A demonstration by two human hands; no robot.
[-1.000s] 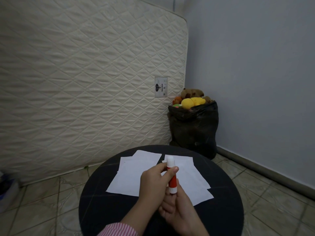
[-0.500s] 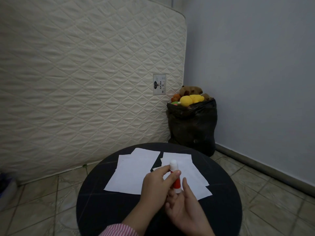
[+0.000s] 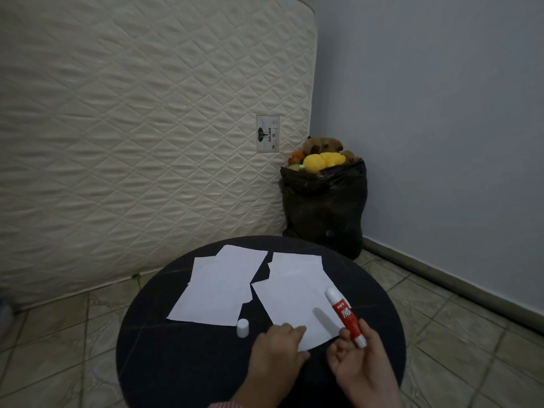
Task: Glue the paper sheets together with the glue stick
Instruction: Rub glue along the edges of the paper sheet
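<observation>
Two piles of white paper sheets lie on a round black table (image 3: pixel 182 360): a left pile (image 3: pixel 219 287) and a right pile (image 3: pixel 297 295). My right hand (image 3: pixel 363 366) holds a red and white glue stick (image 3: pixel 346 316) by its base, tilted up and to the left over the right pile, uncapped. Its white cap (image 3: pixel 243 327) stands on the table below the left pile. My left hand (image 3: pixel 279 351) rests with its fingertips on the near corner of the right pile.
A quilted cream mattress (image 3: pixel 132 128) leans upright behind the table. A black bag (image 3: pixel 325 207) filled with plush toys sits in the corner by the grey wall. Tiled floor surrounds the table.
My left hand pulled the cap off the glue stick, set it on the table and moved onto the right pile. My right hand shifted right with the stick.
</observation>
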